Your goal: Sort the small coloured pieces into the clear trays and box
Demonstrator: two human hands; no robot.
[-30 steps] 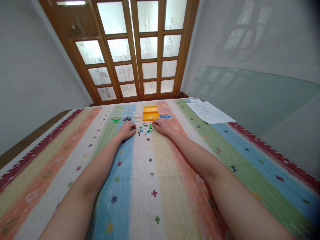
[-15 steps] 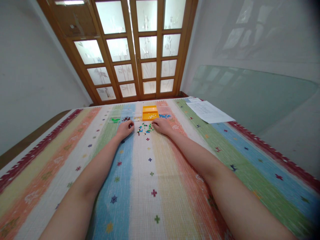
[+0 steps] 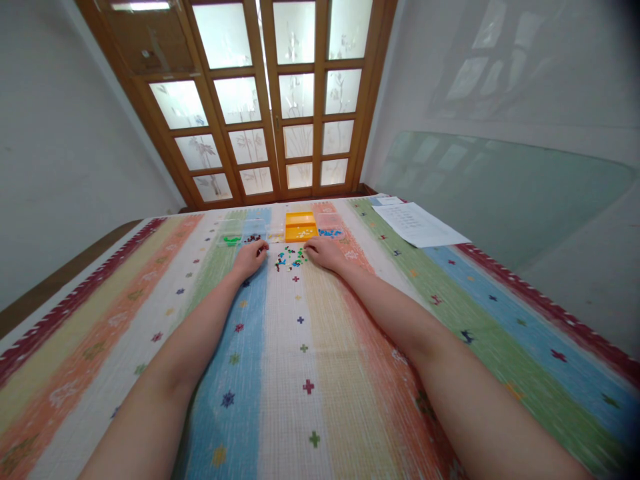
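Both my arms stretch far out over a striped cloth. My left hand (image 3: 251, 257) rests with curled fingers just left of a small heap of mixed coloured pieces (image 3: 289, 257), close to the tray of dark red pieces (image 3: 253, 237); whatever its fingertips pinch is too small to make out. My right hand (image 3: 324, 252) lies at the heap's right edge with its fingers bent down on the cloth. Behind the heap stands a row of small trays: green pieces (image 3: 231, 239), an orange tray (image 3: 301, 226) and blue pieces (image 3: 331, 233).
The striped cloth (image 3: 300, 347) covers the whole surface. A sheet of paper (image 3: 417, 224) lies at the far right. Wooden glazed doors (image 3: 270, 100) stand behind the far edge, and a glass pane (image 3: 500, 193) leans against the right wall.
My left hand has drawn slightly back and left from the heap toward the dark red tray. My right hand has barely shifted.
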